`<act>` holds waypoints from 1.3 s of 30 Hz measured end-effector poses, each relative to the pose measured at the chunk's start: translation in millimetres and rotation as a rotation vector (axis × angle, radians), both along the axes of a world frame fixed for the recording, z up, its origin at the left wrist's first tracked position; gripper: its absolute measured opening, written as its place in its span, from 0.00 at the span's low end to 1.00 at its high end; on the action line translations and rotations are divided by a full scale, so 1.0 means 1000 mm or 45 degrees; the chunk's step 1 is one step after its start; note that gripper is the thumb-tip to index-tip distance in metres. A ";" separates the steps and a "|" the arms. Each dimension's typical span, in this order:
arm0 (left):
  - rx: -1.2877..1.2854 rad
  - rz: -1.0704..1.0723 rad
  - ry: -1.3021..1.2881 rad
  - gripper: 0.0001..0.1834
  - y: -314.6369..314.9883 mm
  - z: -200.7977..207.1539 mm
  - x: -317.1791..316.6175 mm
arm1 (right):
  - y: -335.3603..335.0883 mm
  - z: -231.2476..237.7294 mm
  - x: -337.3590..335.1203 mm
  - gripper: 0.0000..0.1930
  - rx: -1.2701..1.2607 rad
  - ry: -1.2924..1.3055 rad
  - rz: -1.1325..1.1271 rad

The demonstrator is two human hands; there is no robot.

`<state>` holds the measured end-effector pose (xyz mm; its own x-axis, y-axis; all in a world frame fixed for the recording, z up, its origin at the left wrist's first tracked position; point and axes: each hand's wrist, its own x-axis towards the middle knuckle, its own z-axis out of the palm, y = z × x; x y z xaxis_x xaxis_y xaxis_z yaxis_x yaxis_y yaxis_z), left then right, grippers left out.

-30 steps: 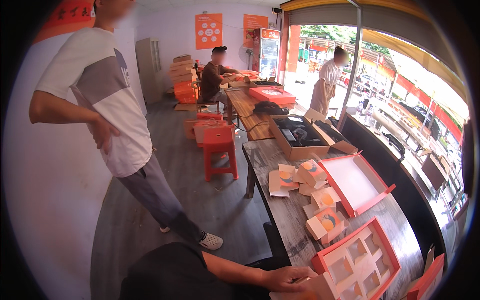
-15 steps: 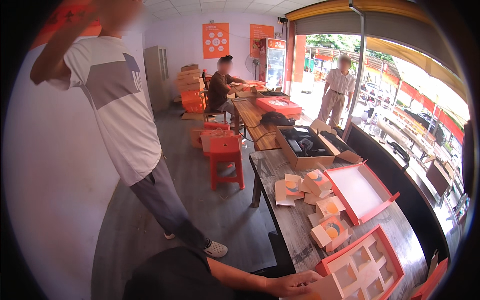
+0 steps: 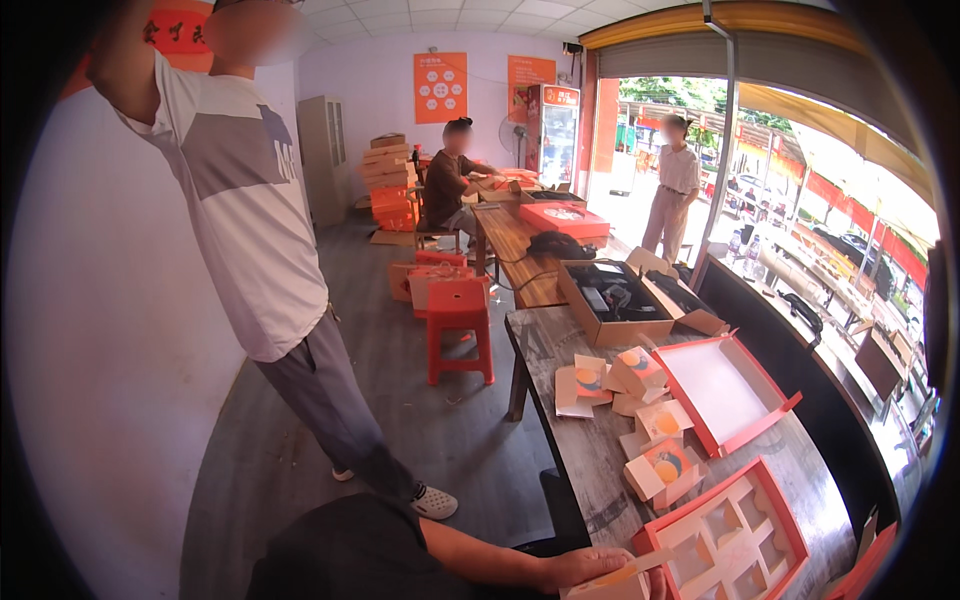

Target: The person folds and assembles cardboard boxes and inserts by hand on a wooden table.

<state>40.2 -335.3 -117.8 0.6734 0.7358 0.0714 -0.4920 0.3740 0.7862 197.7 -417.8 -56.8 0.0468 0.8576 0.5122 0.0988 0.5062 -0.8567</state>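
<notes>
My left hand (image 3: 588, 566) reaches in at the lower edge, its fingers closed on a small pale cardboard box (image 3: 622, 580). At the box's right end show a few fingers of my right hand (image 3: 656, 584), pressed against it; the rest of that hand is cut off by the picture edge. Just beyond lies a red-rimmed tray (image 3: 728, 543) with a cream divider of several compartments. Several small open printed boxes (image 3: 665, 470) stand on the grey wooden table (image 3: 600, 470) past it. Beside them is a red-edged box lid (image 3: 725, 385), its pale inside up.
A carton of black gear (image 3: 615, 300) sits farther along the table. A red stool (image 3: 460, 325) stands on the floor. At left a person in a white and grey shirt (image 3: 235, 190) stands close; another sits at the far table, and a third stands by the doorway (image 3: 672, 190).
The small box has come up into clearer view between my hands, and fingers of my right hand now show at its end. The person at left has raised an arm higher.
</notes>
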 end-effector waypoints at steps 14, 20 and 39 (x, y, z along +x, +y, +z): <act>0.225 0.198 0.291 0.23 -0.005 -0.026 0.001 | -0.011 -0.038 0.002 0.38 -0.228 0.384 -0.036; 0.471 0.293 0.188 0.33 -0.009 0.016 -0.023 | -0.007 -0.049 0.005 0.38 -0.257 0.190 -0.261; 0.454 0.288 0.155 0.24 -0.019 0.004 -0.021 | -0.008 -0.032 -0.008 0.24 -0.131 0.158 -0.245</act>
<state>19.3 -354.0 -113.6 0.5176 0.8092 0.2781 -0.4264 -0.0379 0.9038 189.4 -425.5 -88.5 0.2718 0.8741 0.4026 0.0756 0.3976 -0.9144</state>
